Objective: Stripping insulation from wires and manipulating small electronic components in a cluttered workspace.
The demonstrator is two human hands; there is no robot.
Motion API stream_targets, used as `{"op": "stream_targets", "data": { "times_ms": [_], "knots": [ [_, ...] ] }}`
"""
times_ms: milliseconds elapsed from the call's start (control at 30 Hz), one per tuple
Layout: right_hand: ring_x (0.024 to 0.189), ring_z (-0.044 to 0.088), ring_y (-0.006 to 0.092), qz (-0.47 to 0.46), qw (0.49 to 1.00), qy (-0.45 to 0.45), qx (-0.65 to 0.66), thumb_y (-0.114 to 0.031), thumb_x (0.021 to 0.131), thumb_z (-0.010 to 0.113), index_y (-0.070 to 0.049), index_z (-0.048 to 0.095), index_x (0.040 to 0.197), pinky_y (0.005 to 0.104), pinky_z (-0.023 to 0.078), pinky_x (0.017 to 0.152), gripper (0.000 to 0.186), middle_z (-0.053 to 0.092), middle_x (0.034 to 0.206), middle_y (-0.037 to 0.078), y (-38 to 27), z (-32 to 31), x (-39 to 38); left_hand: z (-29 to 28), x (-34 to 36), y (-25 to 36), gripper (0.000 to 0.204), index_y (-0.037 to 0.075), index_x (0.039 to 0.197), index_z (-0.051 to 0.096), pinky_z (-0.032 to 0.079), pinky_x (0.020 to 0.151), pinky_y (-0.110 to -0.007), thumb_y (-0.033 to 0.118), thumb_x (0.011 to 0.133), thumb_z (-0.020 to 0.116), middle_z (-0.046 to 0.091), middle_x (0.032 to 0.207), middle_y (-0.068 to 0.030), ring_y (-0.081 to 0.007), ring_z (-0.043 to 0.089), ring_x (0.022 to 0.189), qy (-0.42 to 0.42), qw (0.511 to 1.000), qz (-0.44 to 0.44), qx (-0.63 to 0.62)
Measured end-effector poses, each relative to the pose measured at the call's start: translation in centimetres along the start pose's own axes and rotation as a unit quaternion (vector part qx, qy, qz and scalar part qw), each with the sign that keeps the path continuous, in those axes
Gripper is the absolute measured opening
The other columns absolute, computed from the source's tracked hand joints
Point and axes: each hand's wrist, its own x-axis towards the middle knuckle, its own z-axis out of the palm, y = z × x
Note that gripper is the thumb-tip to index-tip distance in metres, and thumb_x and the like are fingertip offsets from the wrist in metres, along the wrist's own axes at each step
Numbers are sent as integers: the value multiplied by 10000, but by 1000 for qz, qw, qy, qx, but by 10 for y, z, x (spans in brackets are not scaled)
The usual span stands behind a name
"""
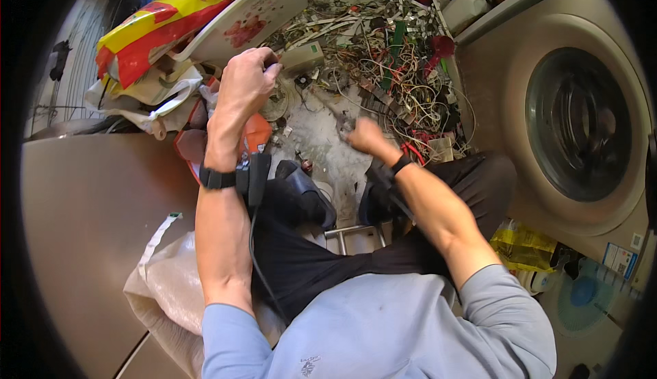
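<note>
My left hand [250, 81] is raised at the left of the work spot, its fingers curled in. Just beyond its thumb is a pale beige box [301, 57] with a small green mark; I cannot make out whether the fingers grip it. My right hand [369, 136], smeared by motion, is closed around a blurred long tool [334, 109] that points up and left toward the box. Below both hands lies a dusty grey floor [321, 133] with small scraps. A metal-framed stool or stand [356, 237] shows between my legs.
A heap of wires and electronic scrap [404, 92] spreads beyond and to the right. A front-loading washing machine [578, 122] stands right. At the far left are a white tub [274, 13] and a red-yellow bag [164, 27]. A woven sack [174, 276] lies beside my left arm.
</note>
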Motion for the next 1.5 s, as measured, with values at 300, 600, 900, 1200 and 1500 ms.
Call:
{"op": "stream_targets", "data": {
  "times_ms": [300,600,900,1200,1500],
  "knots": [
    [1029,688,501,102,994,7,42,-167,844,656,56,721,974,553,551,885,266,700,1062,349,85,147,-27,0,15,30,176,-11,982,702,538,798,-462,128,882,742,695,933,-206,-410,674,894,-32,990,47,-125],
    [821,686,458,-133,978,136,-81,-125,834,630,-16,663,862,566,559,716,117,702,922,277,78,81,67,-2,11,34,167,11,980,696,543,810,-479,127,873,749,682,958,-185,-409,671,909,-57,991,67,-96],
    [1004,670,478,-23,978,134,-159,-194,898,678,46,655,1048,543,542,877,284,692,1037,310,123,-34,131,-15,-4,28,166,13,981,686,544,788,-474,112,866,756,673,945,-185,-412,666,896,-76,994,31,-72],
    [1030,694,452,-6,983,40,-177,-157,853,682,-27,737,1185,520,552,912,361,733,1083,268,125,-46,128,-14,1,27,129,0,984,687,536,767,-411,89,892,707,688,950,-172,-365,673,860,-105,991,47,-71],
    [858,711,300,-141,984,-45,-100,-202,881,778,32,722,1070,432,542,768,306,741,930,210,50,-152,103,-15,2,31,170,-18,928,700,545,791,-481,149,896,715,710,909,-215,-425,682,886,-41,988,86,-118]
  ]
}}
